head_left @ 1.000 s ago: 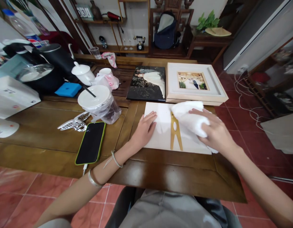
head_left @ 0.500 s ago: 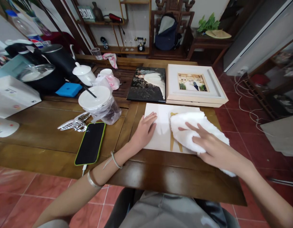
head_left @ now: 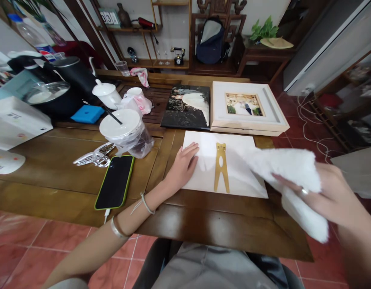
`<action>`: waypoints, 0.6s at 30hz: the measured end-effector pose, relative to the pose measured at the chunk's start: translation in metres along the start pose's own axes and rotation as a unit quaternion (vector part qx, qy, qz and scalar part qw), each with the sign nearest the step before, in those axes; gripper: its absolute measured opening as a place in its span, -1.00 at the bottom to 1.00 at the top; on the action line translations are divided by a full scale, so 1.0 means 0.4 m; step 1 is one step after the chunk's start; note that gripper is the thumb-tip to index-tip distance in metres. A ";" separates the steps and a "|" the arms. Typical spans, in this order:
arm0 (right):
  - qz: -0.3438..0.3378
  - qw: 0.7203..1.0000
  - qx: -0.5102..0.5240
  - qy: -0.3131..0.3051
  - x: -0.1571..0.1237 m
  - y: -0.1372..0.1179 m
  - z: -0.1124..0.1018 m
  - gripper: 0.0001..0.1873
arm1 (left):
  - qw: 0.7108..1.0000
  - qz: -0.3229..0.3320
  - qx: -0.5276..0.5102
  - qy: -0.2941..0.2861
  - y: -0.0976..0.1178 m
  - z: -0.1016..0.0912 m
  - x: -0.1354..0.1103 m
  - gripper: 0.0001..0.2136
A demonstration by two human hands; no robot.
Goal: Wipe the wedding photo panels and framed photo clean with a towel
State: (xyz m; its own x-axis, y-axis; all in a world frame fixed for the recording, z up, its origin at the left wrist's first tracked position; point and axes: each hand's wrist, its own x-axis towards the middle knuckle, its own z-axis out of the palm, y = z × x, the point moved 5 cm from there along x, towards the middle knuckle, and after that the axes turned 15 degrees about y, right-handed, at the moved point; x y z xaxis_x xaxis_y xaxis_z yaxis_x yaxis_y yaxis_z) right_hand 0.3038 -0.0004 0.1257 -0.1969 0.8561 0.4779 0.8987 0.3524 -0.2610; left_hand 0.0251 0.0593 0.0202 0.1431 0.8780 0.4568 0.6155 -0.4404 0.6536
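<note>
A white rectangular board [head_left: 203, 180] lies flat on the wooden table, with a gold-coloured metal bracket [head_left: 221, 158] fixed or lying at its middle; two legs of the bracket spread toward me. My left hand [head_left: 185, 162] rests with its fingers out flat on the board's left edge. My right hand [head_left: 330, 192], blurred by motion and wearing a ring, grips a white cloth [head_left: 294, 164] off the table's right side. One end of the cloth hangs near the board's right edge.
Behind the board are a dark photo panel [head_left: 187, 106] and a light wooden picture frame [head_left: 248, 108]. To the left lie a phone [head_left: 115, 182], a silver hair clip [head_left: 96, 154] and a lidded drink cup [head_left: 125, 130]. The table's front edge [head_left: 227, 241] is close to my lap.
My right hand has swept the cloth rightward and up off the board, uncovering the gold bracket fully. My left hand has stayed in place.
</note>
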 end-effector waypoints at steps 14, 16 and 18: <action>-0.189 0.973 0.034 -0.126 0.038 -0.098 0.237 -0.79 | 1.000 0.005 0.002 0.011 -0.002 0.000 -0.001 -0.71; -0.193 0.968 0.047 -0.154 0.000 -0.124 0.208 -0.76 | 1.000 0.005 0.002 0.010 -0.002 0.001 -0.002 -0.71; -0.198 0.962 0.061 -0.179 -0.039 -0.152 0.177 -0.72 | 1.000 0.003 0.002 0.006 -0.002 0.002 -0.002 -0.71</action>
State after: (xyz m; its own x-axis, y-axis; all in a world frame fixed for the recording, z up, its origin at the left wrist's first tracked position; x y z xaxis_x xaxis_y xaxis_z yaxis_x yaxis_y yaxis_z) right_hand 0.2244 -0.0084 0.0748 -0.6566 0.7128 0.2467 0.6764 0.7011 -0.2255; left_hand 0.0251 0.0592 0.0190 0.1373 0.8726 0.4687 0.6179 -0.4453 0.6480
